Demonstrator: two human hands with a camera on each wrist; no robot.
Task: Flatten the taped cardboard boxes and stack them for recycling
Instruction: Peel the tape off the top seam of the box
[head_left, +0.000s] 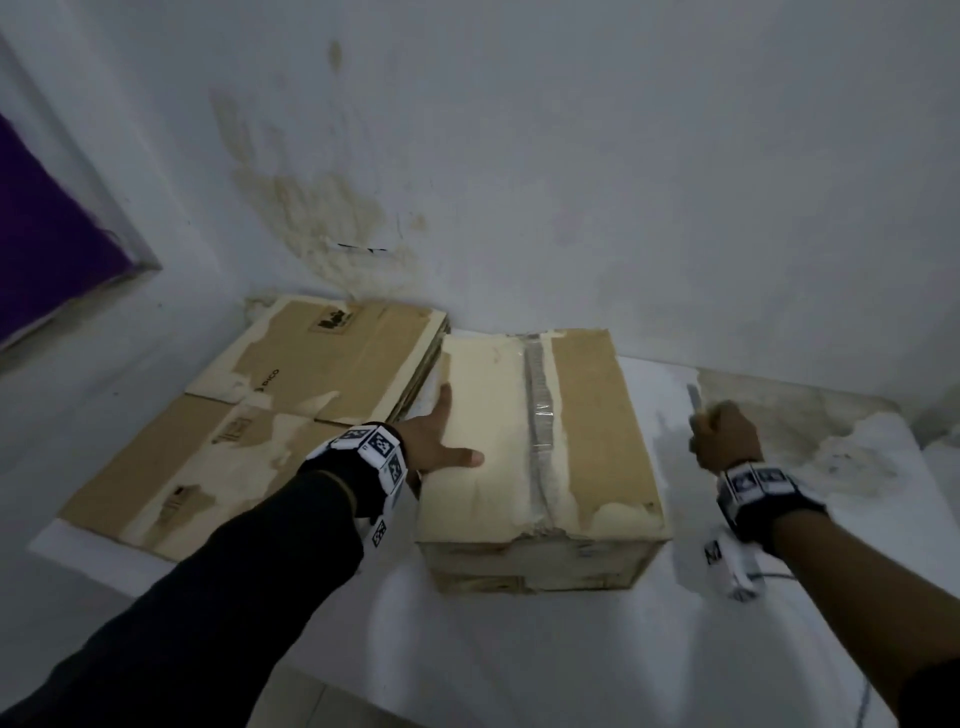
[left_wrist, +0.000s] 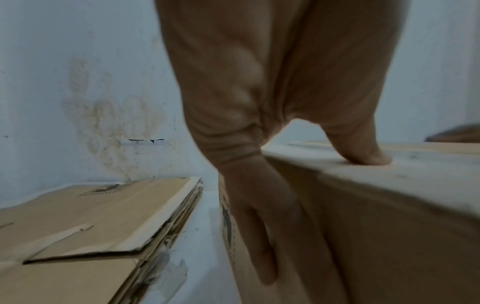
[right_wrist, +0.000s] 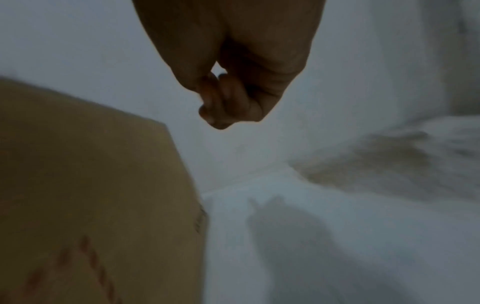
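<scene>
A taped cardboard box (head_left: 587, 415) stands on the white surface, with clear tape (head_left: 540, 415) running along its top seam. My left hand (head_left: 457, 431) rests on the box's left edge. Its thumb (left_wrist: 363, 152) lies on the top face and its straight fingers (left_wrist: 259, 236) lie flat down the left side. My right hand (head_left: 724, 436) hovers just right of the box, fist curled round a thin grey cutter (head_left: 693, 397) that points up and away. In the right wrist view the curled right hand (right_wrist: 228, 92) shows but the blade is hidden.
A stack of flattened cardboard (head_left: 270, 415) lies left of the box against the wall, its layered edge (left_wrist: 176, 226) a short gap from the box. The white surface (head_left: 519, 649) has a stained patch (head_left: 810, 431) at the right. A purple panel (head_left: 47, 234) stands far left.
</scene>
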